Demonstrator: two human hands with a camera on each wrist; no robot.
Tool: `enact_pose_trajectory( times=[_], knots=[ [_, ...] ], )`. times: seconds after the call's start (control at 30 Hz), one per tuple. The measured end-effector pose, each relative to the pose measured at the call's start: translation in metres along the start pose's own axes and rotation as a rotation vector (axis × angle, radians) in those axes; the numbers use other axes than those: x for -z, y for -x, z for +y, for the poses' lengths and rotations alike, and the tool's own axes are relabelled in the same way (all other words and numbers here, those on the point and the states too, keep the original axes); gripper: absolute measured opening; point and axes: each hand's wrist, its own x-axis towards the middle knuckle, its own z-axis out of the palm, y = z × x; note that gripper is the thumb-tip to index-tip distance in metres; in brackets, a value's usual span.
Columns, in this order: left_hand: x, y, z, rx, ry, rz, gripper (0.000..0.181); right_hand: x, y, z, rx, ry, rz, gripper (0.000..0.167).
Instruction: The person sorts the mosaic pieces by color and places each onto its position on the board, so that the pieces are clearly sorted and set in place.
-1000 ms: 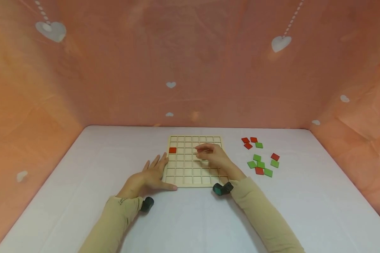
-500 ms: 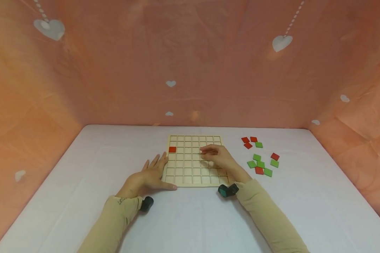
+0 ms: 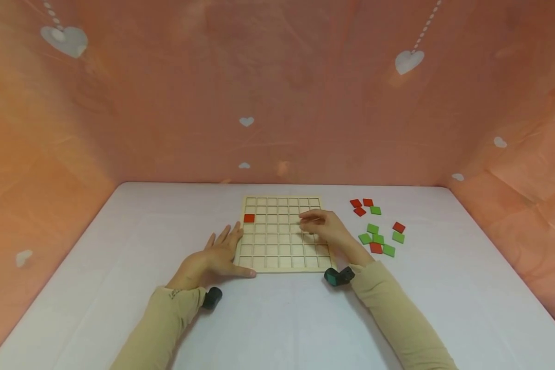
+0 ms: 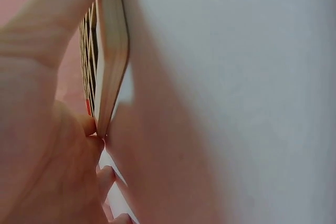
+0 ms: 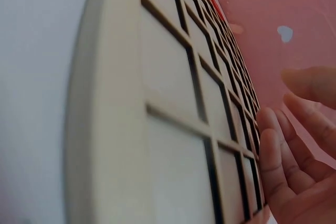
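Observation:
A pale wooden grid board (image 3: 277,239) lies on the white table with a red square tile (image 3: 249,218) in a cell near its left edge. My left hand (image 3: 217,257) rests at the board's lower left corner, fingers spread along the side and thumb along the front edge. Above the board's right half, my right hand (image 3: 324,226) hovers with bent fingers, thumb and index tips near each other. In the right wrist view its fingers (image 5: 302,161) are beside the grid with no tile distinguishable; whether the fingertips hold one cannot be told.
Loose red tiles (image 3: 399,227) and green tiles (image 3: 389,251) lie scattered right of the board, near the right forearm. A pinkish cloth backdrop (image 3: 282,103) with white hearts rises behind and at the sides of the table (image 3: 277,318).
My right hand has slid rightward over the board, from about its middle columns toward its right columns. The left hand, board and loose tiles have kept their places; the head view shifts slightly.

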Motion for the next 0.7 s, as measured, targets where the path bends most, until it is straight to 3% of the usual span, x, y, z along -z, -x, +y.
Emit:
enact_pose_trajectory(
  times=[0.3, 0.7],
  knots=[
    [-0.006, -0.006, -0.006, -0.012, -0.014, 0.018, 0.119, 0.016, 0.001, 0.007, -0.029, 0.011, 0.033, 0.04],
    [-0.002, -0.002, -0.001, -0.012, -0.006, 0.018, 0.116, 0.033, 0.007, 0.016, -0.04, 0.069, 0.117, 0.04]
  ],
)
